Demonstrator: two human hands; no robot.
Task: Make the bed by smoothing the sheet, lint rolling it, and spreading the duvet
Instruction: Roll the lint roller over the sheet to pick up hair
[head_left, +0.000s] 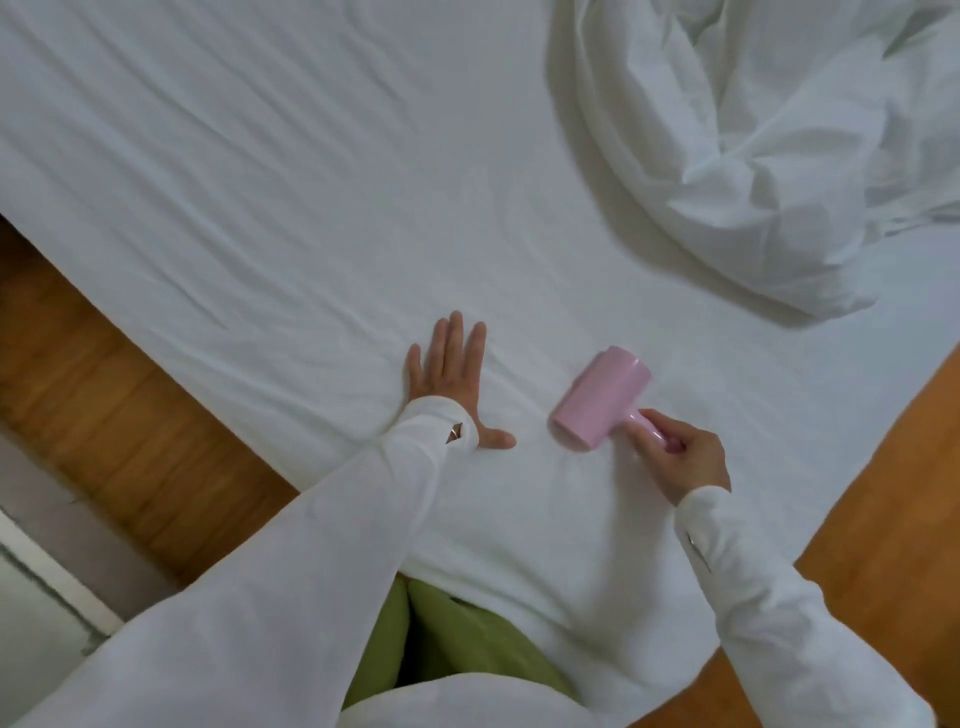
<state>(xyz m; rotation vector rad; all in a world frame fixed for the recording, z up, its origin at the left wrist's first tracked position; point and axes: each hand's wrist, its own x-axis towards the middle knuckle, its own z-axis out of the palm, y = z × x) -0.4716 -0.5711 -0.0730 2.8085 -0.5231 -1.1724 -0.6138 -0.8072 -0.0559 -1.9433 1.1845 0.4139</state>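
Note:
A white fitted sheet (291, 197) covers the bed, with wrinkles running across its left and far parts. My left hand (451, 375) lies flat on the sheet near the bed's corner, fingers spread. My right hand (684, 457) grips the handle of a pink lint roller (602, 397), whose roll rests on the sheet just right of my left hand. A white duvet (769, 140) lies bunched in a heap at the far right of the bed.
Wooden floor (104, 384) shows past the bed's left edge and also at the lower right (883, 509). A pale wall or cabinet (36, 582) stands at the lower left. My green trousers (441, 644) press against the bed's near corner.

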